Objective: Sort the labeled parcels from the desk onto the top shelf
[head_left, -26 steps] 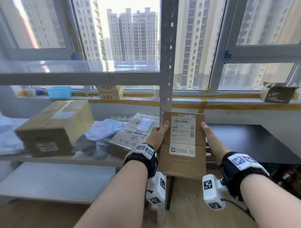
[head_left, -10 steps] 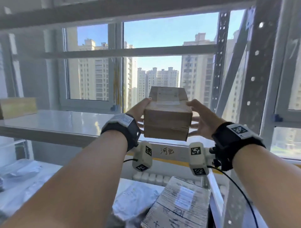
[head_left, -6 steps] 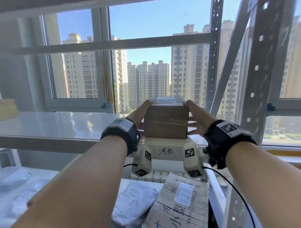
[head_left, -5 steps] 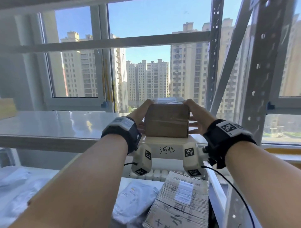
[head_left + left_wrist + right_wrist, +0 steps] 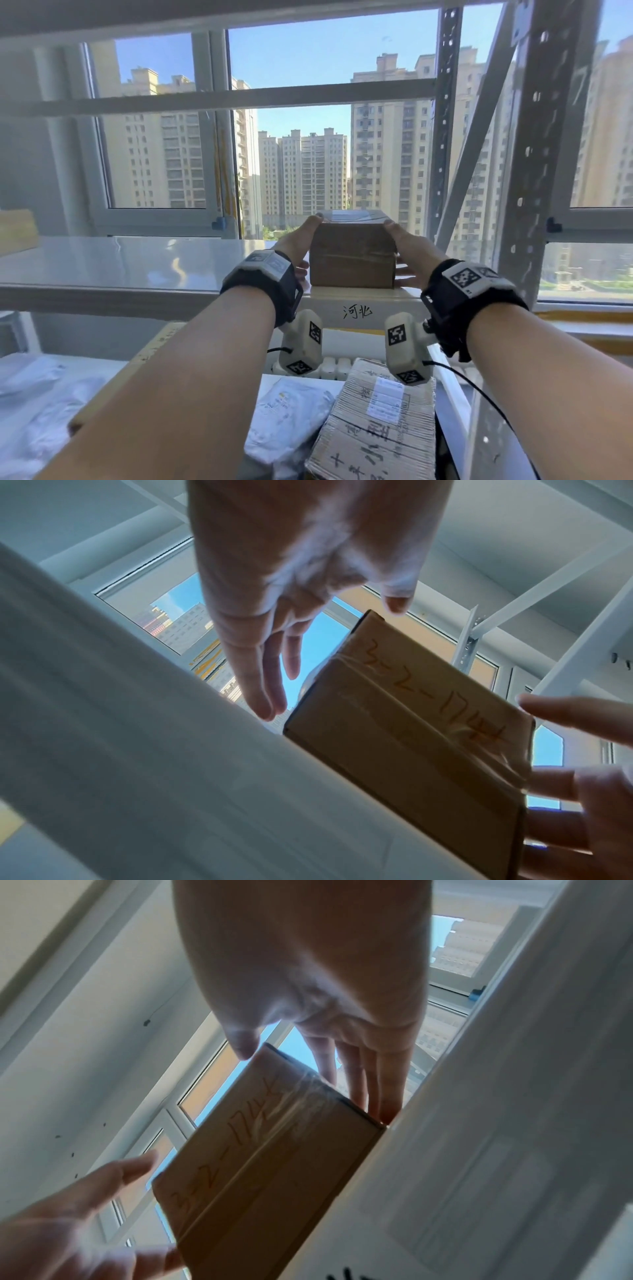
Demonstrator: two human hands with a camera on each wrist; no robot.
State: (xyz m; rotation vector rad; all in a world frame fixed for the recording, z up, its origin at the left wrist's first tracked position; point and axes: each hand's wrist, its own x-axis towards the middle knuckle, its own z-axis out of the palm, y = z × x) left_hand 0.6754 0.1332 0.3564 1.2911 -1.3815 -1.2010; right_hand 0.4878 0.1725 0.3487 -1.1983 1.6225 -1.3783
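Reaching up with both forearms, the person flanks a small brown parcel standing at the front edge of the top shelf. Left hand lies along its left side with straight fingers, an open grip; right hand mirrors it, fingers straight, thumb at the top corner. Lower down, a taped carton lies beside a grey mailer bag.

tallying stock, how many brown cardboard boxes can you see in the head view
3: a small box on the top shelf between both hands; a taped, labelled box on the lower shelf; a box edge at far left. The arms may hide others.
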